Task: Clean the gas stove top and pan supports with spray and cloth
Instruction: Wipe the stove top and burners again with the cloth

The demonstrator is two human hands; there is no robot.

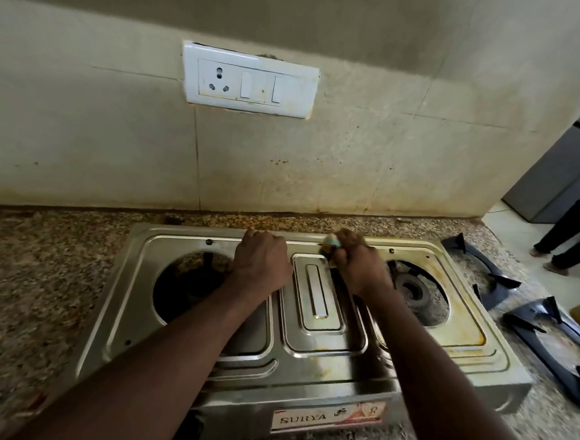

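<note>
A steel two-burner gas stove (310, 345) sits on a speckled granite counter, its top stained yellow-brown on the right side. Both pan supports are off it. My right hand (361, 262) grips a small cloth or scrub pad (331, 244) and presses it against the stove's back rim near the middle. My left hand (262, 255) rests knuckles-up on the stove's back edge, fingers curled over the rim, beside the left burner hole (188, 285). The right burner (414, 293) shows in its opening.
Two dark pan supports (484, 271) (548, 337) lie on the counter (38, 271) right of the stove. A white socket and switch plate (250, 79) is on the stained wall behind. A person's legs (569, 232) stand on the floor at far right, near a grey cabinet.
</note>
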